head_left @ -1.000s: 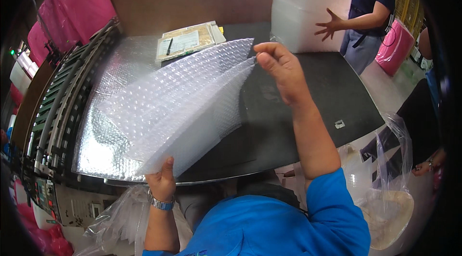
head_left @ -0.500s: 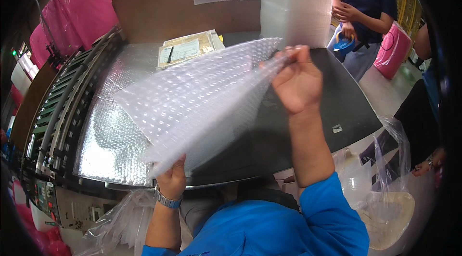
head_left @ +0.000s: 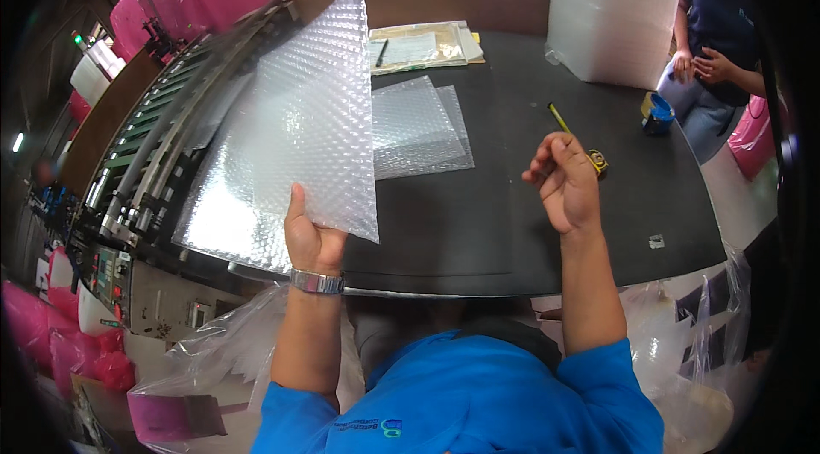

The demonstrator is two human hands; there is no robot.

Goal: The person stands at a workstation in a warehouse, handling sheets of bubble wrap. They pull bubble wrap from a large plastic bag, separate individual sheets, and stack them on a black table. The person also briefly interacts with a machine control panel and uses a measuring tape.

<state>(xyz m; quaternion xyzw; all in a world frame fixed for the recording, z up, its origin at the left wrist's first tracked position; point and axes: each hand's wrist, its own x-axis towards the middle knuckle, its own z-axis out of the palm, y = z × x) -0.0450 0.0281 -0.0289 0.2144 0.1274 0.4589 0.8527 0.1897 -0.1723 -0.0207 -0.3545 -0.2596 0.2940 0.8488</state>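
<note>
My left hand (head_left: 314,232) grips the lower edge of a clear bubble wrap sheet (head_left: 320,112), thumb on its near face. The sheet stands tilted up over the left part of the table. To the right, my right hand (head_left: 564,181) is raised above the table with loosely curled fingers and nothing visible in it. Close behind it lies a yellow and black tape measure (head_left: 598,162), its blade partly out. Smaller bubble wrap pieces (head_left: 427,125) lie between the hands, partly hidden by the raised sheet.
The dark table (head_left: 512,232) has papers with a pen (head_left: 418,48) at the back. A tall white foam stack (head_left: 611,18) and a blue tape dispenser (head_left: 657,114) stand at right. A roller machine (head_left: 154,146) borders the left. A person (head_left: 722,35) stands beyond the right edge.
My right hand has let go of the bubble wrap and moved away to the right. My left hand has raised the sheet upright. Smaller pieces and the tape measure now show.
</note>
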